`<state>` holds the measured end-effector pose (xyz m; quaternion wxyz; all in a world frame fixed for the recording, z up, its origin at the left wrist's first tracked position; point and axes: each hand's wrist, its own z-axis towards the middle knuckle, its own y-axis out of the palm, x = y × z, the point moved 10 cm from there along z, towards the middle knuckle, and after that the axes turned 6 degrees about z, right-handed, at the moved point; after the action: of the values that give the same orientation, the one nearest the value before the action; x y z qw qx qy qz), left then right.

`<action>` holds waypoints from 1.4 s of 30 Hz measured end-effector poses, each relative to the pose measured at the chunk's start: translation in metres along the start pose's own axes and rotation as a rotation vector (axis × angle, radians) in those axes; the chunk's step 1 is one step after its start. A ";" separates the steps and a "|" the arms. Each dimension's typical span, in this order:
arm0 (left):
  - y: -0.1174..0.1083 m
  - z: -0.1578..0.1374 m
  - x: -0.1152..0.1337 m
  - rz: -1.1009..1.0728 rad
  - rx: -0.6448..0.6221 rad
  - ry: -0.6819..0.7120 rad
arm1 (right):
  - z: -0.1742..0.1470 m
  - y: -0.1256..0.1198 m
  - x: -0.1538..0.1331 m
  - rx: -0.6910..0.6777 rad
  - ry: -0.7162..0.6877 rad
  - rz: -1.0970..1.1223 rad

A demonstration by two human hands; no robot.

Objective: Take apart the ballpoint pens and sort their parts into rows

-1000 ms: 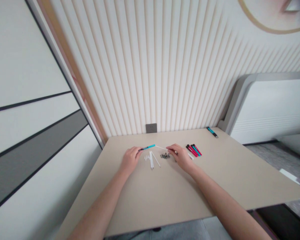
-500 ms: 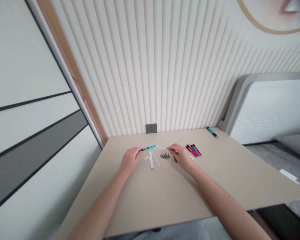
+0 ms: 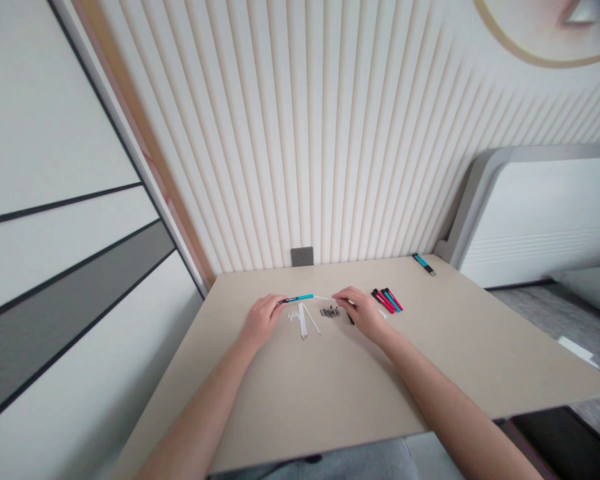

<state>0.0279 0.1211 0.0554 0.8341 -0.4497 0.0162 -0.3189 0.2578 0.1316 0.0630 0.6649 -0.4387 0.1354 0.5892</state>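
My left hand (image 3: 264, 320) is closed on the black end of a blue pen barrel (image 3: 303, 297), held above the table and pointing right. From the barrel's right end a thin white pen refill (image 3: 322, 297) runs to my right hand (image 3: 359, 312), whose fingers pinch its other end. Whether the refill's tip is inside the barrel or only touching it, I cannot tell. Below lie several white refills (image 3: 303, 323), small white pieces (image 3: 293, 315) and a heap of small dark metallic parts (image 3: 330, 311). A black piece (image 3: 351, 319) shows partly beneath my right hand.
Several red and blue pen barrels with black ends (image 3: 387, 301) lie right of my right hand, beside a small white piece (image 3: 383, 314). Another blue and black pen (image 3: 424, 265) is at the table's (image 3: 300, 393) back right corner. A socket (image 3: 302, 257) is on the ribbed wall behind.
The barrel's right end has dipped slightly and shifted a little right. A slightly shorter length of refill shows between barrel and right hand. The loose parts have stayed put.
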 end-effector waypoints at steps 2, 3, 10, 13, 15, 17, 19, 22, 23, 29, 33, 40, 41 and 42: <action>-0.001 0.000 0.000 -0.069 0.000 -0.014 | 0.000 0.000 0.001 -0.004 0.004 0.012; -0.002 0.000 -0.001 -0.100 0.001 -0.023 | 0.000 0.000 0.001 -0.011 0.006 0.018; 0.008 -0.001 0.009 -0.197 -0.088 -0.025 | 0.000 0.008 -0.006 -0.036 0.015 0.051; 0.017 -0.002 0.018 -0.136 -0.150 0.056 | -0.001 0.014 -0.008 -0.038 0.018 0.058; 0.021 -0.004 0.022 -0.077 -0.174 0.105 | -0.002 0.017 -0.008 -0.036 0.015 0.060; 0.022 -0.005 0.022 -0.032 -0.178 0.123 | -0.003 0.019 -0.007 -0.035 0.018 0.068; 0.021 -0.004 0.021 -0.009 -0.167 0.130 | -0.004 0.020 -0.005 -0.032 0.027 0.081; 0.017 -0.004 0.023 0.000 -0.146 0.150 | -0.005 0.021 -0.001 -0.026 0.048 0.094; 0.015 -0.003 0.025 -0.002 -0.140 0.157 | -0.005 0.021 0.000 -0.021 0.057 0.095; 0.012 -0.003 0.031 -0.012 -0.097 0.172 | -0.005 0.030 0.014 -0.062 0.144 0.023; 0.012 -0.003 0.023 0.004 -0.095 0.117 | -0.006 0.024 0.023 -0.041 0.204 -0.042; 0.006 -0.002 0.013 -0.011 -0.048 0.044 | -0.004 0.021 0.015 -0.080 0.161 -0.052; 0.006 -0.002 0.014 -0.013 -0.050 0.048 | -0.004 0.022 0.014 -0.089 0.154 -0.055; 0.007 -0.002 0.014 -0.016 -0.054 0.055 | -0.004 0.022 0.012 -0.097 0.146 -0.058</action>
<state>0.0422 0.1146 0.0524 0.8183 -0.4632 0.0439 -0.3373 0.2424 0.1348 0.0426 0.6480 -0.5157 0.1422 0.5421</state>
